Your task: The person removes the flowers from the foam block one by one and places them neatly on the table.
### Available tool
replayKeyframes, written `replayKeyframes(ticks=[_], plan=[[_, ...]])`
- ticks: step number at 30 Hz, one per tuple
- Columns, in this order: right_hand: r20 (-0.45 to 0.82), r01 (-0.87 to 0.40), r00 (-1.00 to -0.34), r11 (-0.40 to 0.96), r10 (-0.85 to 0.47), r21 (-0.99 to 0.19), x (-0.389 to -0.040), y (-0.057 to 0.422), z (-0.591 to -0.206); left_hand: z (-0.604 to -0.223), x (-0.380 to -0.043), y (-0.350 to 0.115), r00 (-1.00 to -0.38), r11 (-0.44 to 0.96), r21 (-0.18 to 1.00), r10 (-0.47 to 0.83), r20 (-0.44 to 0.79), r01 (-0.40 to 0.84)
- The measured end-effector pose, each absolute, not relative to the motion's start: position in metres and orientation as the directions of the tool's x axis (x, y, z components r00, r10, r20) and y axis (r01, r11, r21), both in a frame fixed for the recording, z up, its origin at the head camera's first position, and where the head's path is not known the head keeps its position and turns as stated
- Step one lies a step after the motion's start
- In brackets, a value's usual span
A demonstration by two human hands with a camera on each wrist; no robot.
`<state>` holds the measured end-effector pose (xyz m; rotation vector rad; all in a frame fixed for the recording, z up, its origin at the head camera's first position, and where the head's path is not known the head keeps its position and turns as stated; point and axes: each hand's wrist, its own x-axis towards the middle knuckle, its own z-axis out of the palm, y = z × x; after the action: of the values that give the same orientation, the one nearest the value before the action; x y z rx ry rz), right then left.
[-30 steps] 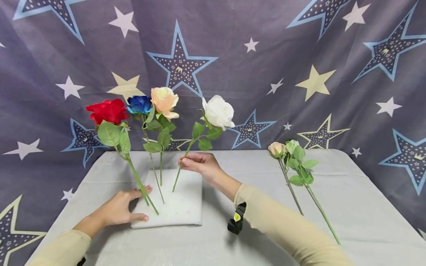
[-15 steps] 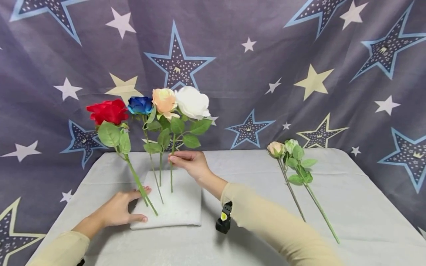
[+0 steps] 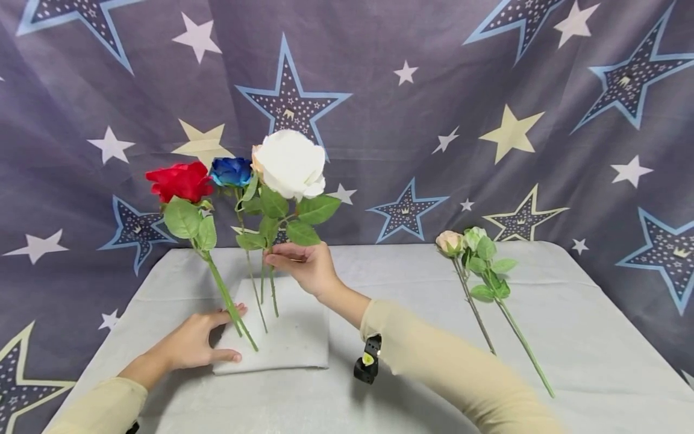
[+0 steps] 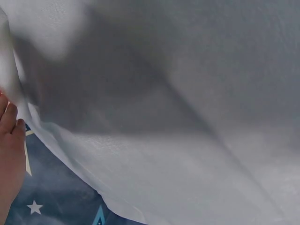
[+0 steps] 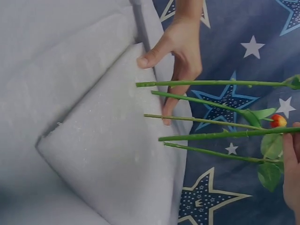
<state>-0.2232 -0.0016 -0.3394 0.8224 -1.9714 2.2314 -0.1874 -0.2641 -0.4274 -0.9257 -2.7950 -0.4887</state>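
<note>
A white foam block lies on the table with several artificial flowers upright in it. My left hand rests on its left side, thumb and fingers spread along the edge. My right hand pinches the green stem of a white rose; the stem's lower end meets the foam's top. This bloom mostly hides a peach rose. To its left stand a blue rose and a red rose. In the right wrist view, several stems run side by side, near a small orange-red bud.
On the right of the grey-covered table lie a peach rose and a pale green-white rose, stems toward the front. A star-patterned cloth hangs behind the table. My right forearm crosses the table's front middle.
My right hand has moved left with the white rose, which has swung from leaning right to overlapping the standing peach rose. The left hand stays on the foam.
</note>
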Motion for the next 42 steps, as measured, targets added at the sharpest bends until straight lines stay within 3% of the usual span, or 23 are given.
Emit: replayKeyframes(ticks=[12,20,32,42], plan=[[0.374,-0.327,-0.889,-0.205,-0.265,-0.923,-0.216,0.034,-0.343,-0.431,-0.185,-0.265,-0.81,0.755,0.295,0.534,0.242,0.586],[0.236,-0.194,-0.942,-0.188,-0.237,-0.963,-0.209,0.063,-0.347,-0.428,-0.186,-0.266,-0.814,0.753,0.31,0.536,0.223,0.581],[0.079,-0.043,-0.966,-0.15,-0.245,-0.988,-0.198,0.11,-0.372,-0.426,-0.188,-0.267,-0.818,0.754,0.319,0.533,0.216,0.575],[-0.125,0.134,-0.988,-0.094,-0.096,-0.987,-0.19,0.156,-0.402,-0.428,-0.187,-0.267,-0.809,0.742,0.324,0.536,0.24,0.587]])
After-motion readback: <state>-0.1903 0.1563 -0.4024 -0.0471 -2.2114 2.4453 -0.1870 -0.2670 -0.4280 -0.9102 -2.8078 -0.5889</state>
